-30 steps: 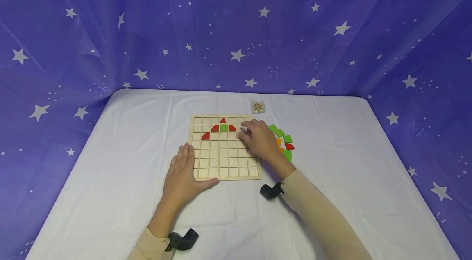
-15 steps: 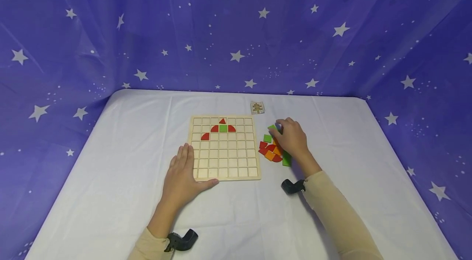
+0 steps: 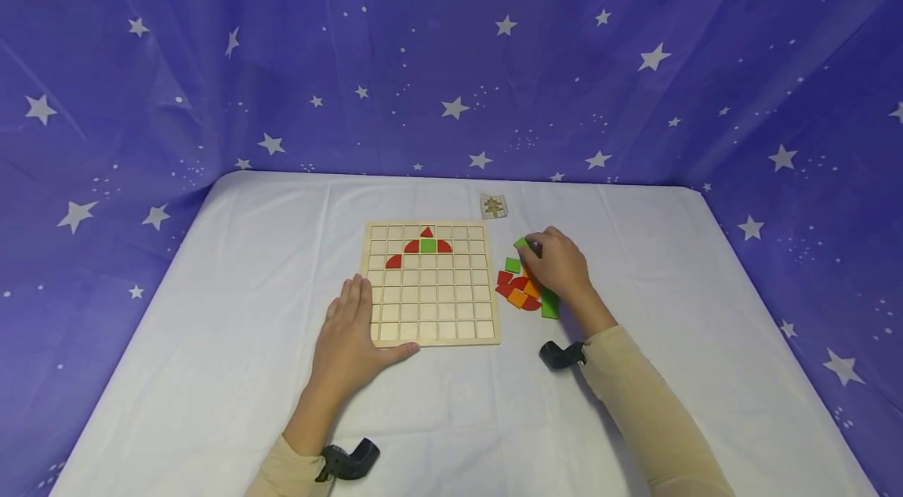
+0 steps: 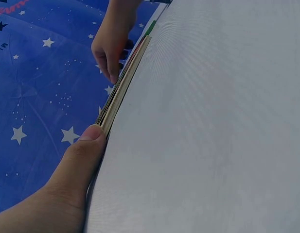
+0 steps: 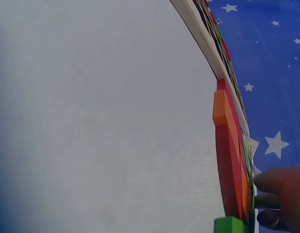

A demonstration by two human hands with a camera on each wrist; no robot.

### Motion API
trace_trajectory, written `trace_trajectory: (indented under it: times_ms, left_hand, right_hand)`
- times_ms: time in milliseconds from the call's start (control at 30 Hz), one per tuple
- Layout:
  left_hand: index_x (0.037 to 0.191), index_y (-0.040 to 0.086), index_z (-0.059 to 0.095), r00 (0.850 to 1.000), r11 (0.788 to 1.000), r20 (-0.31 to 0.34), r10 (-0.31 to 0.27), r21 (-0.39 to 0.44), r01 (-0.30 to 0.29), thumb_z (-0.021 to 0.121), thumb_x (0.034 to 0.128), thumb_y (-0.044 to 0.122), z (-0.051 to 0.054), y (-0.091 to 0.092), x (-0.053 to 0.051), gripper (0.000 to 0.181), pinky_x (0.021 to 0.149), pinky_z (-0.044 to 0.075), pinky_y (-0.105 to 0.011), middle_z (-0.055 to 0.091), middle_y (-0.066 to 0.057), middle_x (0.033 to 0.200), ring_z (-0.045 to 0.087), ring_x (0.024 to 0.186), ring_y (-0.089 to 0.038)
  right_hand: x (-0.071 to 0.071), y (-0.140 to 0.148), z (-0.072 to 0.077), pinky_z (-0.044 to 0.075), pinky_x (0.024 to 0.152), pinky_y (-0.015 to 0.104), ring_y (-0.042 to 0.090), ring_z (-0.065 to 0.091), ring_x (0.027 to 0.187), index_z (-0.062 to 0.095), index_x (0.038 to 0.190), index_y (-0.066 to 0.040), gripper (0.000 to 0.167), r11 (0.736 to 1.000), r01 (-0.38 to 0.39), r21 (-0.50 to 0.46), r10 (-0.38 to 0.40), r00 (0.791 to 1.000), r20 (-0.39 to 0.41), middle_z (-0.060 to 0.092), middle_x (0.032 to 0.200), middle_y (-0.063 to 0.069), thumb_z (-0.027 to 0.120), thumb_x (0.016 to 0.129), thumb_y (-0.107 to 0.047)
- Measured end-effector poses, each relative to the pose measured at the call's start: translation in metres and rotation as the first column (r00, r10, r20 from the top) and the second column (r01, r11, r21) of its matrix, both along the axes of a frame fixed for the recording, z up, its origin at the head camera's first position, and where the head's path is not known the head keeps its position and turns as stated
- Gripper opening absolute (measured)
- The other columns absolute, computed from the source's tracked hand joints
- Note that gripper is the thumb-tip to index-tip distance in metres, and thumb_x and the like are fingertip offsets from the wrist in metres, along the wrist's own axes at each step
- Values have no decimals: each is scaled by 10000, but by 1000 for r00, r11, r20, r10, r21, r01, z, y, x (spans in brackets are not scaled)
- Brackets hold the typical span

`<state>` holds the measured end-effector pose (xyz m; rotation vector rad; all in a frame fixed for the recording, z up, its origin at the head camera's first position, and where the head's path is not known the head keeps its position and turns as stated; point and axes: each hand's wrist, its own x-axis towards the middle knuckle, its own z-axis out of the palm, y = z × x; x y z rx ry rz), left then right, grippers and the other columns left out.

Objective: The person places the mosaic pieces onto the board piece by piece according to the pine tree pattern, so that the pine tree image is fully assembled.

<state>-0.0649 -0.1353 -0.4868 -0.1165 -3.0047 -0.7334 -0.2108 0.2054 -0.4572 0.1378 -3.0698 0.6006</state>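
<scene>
A square wooden grid board lies on the white table. Near its top sit a red triangle, a green square flanked by two red quarter-round pieces, and another red quarter-round lower left. My left hand rests along the board's lower left corner, fingers straight at the left side, thumb by the front edge; the left wrist view shows the thumb touching that edge. My right hand is over the loose pieces, fingertips at a green piece. Whether it pinches one is hidden.
Loose red, orange and green pieces lie in a pile right of the board. A small card with a tree pattern lies behind the board. A purple star-printed curtain hangs behind the table.
My right hand has moved right, from above the board's upper right part to the loose pieces, and has stayed there since half a second ago. My left hand has not moved.
</scene>
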Motion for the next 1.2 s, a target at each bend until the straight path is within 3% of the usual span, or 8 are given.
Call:
trace_trajectory:
  times_ms: [300, 567, 833, 1200]
  left_hand:
    - [1577, -6, 145, 1000, 1000, 1, 0, -4, 0, 619, 645, 887, 0, 0, 0, 1375, 1253, 159, -496, 105, -174, 1669, 97, 1553, -346]
    - [1578, -6, 139, 1000, 1000, 9, -1, -8, 1, 618, 647, 885, 1, 0, -1, 1375, 1256, 149, -495, 93, -172, 1671, 89, 1554, -343]
    - [1580, 0, 134, 1000, 1000, 13, 0, -9, 1, 606, 648, 893, 1, 0, -1, 1375, 1258, 143, -497, 82, -165, 1674, 79, 1555, -340]
    - [1580, -5, 129, 1000, 1000, 7, -2, -13, 2, 605, 644, 897, -1, 0, -1, 1384, 1253, 156, -495, 102, -180, 1669, 98, 1550, -356]
  right_hand:
    - [-2, 0, -2, 555, 795, 396, 257, 566, 857, 677, 1262, -87, 488, 1000, -5, 13, 5, 1000, 13, 603, 976, 87, 693, 915, -429]
    - [-2, -1, -5, 530, 754, 363, 243, 552, 829, 660, 1278, -65, 443, 998, -57, 16, 57, 998, -11, 599, 967, 80, 675, 942, -354]
    - [-2, 0, -5, 515, 731, 344, 233, 543, 828, 658, 1288, -74, 499, 999, -49, 23, 49, 999, -3, 582, 948, 66, 693, 920, -409]
    - [-3, -1, -7, 488, 649, 314, 216, 539, 759, 674, 1215, -50, 439, 990, -114, 85, 121, 990, -74, 574, 906, 61, 667, 943, -394]
